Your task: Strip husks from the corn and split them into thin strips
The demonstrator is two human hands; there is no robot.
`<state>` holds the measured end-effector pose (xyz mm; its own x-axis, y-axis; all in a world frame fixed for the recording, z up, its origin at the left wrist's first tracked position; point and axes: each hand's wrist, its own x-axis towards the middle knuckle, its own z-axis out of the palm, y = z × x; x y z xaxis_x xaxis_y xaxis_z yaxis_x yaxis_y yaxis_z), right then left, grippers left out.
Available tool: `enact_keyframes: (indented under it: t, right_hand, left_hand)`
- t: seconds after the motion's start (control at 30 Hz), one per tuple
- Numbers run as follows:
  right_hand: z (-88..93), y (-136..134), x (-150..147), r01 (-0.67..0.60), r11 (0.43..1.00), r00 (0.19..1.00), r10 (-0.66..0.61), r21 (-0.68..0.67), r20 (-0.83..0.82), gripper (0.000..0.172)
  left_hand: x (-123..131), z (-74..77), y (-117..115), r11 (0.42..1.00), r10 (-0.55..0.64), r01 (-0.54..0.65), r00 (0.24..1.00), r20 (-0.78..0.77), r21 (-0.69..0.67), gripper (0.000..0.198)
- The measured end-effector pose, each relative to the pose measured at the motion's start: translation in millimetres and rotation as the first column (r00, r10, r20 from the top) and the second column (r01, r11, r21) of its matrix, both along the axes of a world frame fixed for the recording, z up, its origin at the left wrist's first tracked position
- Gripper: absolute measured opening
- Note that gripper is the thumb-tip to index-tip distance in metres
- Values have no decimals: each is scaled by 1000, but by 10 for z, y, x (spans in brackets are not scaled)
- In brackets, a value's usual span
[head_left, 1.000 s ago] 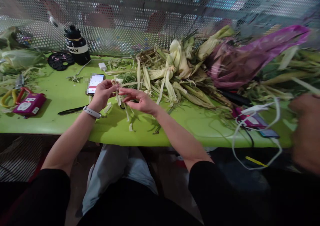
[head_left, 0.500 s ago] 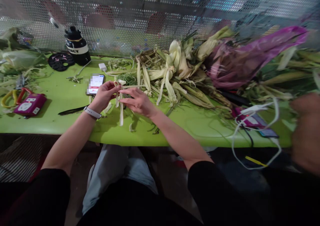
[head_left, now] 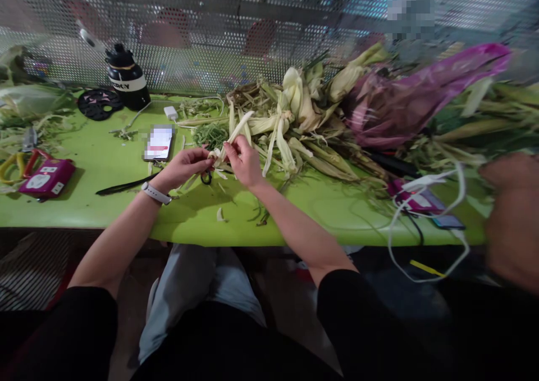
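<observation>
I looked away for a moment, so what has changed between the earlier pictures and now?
The left hand moved right and slightly nearer the person, pinching a small pale piece. The right hand also moved right; reaching in before, it now grips a pale husk strip that slants up and right. The strip that hung beneath the hands no longer does. The phone, bottle and purple bag stayed put.

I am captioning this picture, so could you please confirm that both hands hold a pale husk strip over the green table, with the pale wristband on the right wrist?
Not quite: the head view shows the pale wristband on the left wrist. As you say, the left hand and right hand hold a pale husk strip over the green table.
</observation>
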<state>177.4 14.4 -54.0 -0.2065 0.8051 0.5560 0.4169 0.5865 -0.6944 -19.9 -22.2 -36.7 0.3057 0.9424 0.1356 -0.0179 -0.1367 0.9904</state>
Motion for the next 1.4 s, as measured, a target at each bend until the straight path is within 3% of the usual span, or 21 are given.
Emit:
enact_keyframes:
  t: [0.17, 0.43, 0.6, 0.83, 1.03, 1.13, 1.3, 1.4]
  right_hand:
    - [-26, 5, -23, 3, 998, 1000, -4, 57, 20, 41]
    - [37, -35, -15, -106, 979, 990, 87, -174, -113, 41]
    - [86, 35, 49, -379, 834, 920, 291, -402, -263, 49]
    - [256, 65, 182, -552, 647, 832, 393, -525, -391, 72]
    - [334, 31, 268, -742, 551, 665, 536, -382, -519, 42]
    - [304, -14, 219, -738, 586, 669, 565, -335, -483, 38]
    - [294, -153, 93, -563, 783, 803, 443, -263, -399, 33]
    - [315, -227, 52, -484, 826, 862, 392, -288, -321, 38]
  left_hand:
    - [41, 16, -29, 999, 27, -26, 998, 53, -26, 18]
    - [43, 58, -19, 994, 110, -107, 989, 103, -39, 27]
    - [-57, 44, 64, 979, 188, -168, 960, 206, -112, 28]
    - [-150, 39, 167, 954, 292, -260, 914, 281, -147, 32]
    - [-175, -23, 184, 949, 304, -268, 920, 248, -168, 36]
    - [-155, -42, 169, 956, 280, -246, 927, 249, -160, 37]
    - [-109, -68, 158, 961, 268, -242, 937, 224, -135, 35]
    - [-62, -76, 141, 957, 289, -274, 938, 190, -99, 30]
